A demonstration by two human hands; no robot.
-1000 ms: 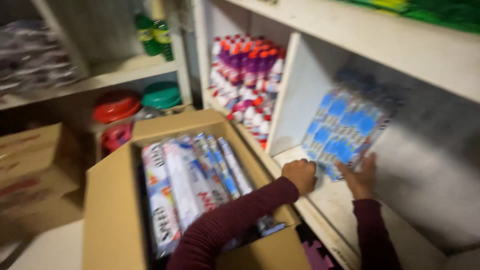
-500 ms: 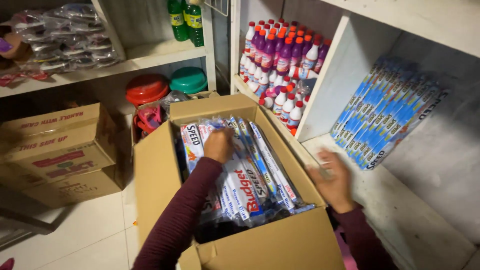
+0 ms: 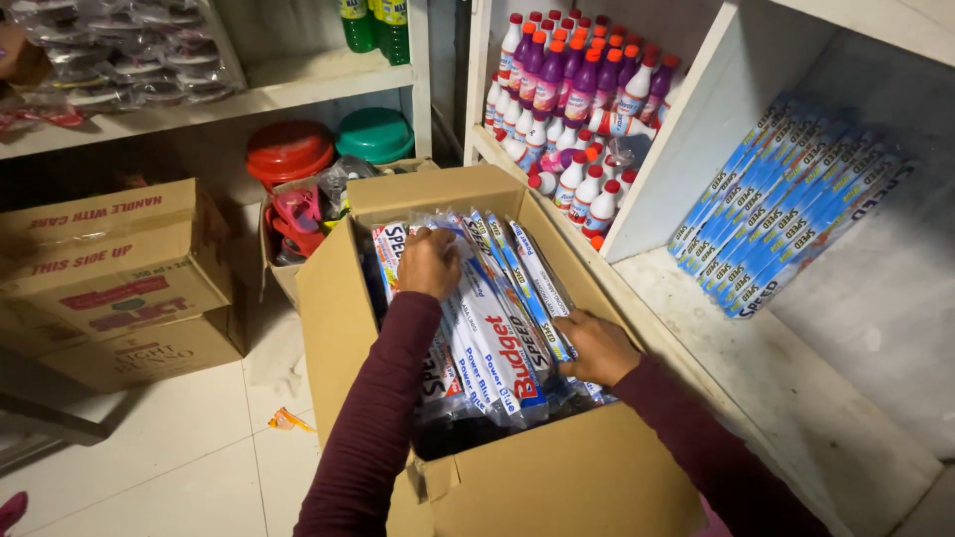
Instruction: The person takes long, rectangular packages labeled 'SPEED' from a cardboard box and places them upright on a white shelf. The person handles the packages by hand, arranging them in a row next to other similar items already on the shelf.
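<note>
An open cardboard box (image 3: pixel 557 487) stands on the floor in front of me, filled with long flat plastic-wrapped packs (image 3: pixel 497 328) in white, blue and red. My left hand (image 3: pixel 430 263) grips the far end of the packs near the top of the box. My right hand (image 3: pixel 595 346) rests on the near right side of the same packs, fingers curled onto them. A leaning row of blue flat packs (image 3: pixel 786 214) stands on the white shelf (image 3: pixel 786 368) to the right.
Bottles with red caps (image 3: pixel 577 99) fill the shelf compartment behind the box. Two closed cardboard boxes (image 3: pixel 109 268) are stacked at the left. Red and green lidded tubs (image 3: pixel 328 144) sit under the left shelf, green bottles (image 3: pixel 378 20) above.
Both hands left the blue packs on the right shelf and moved down into the box. My right hand has now settled on the packs beside my left.
</note>
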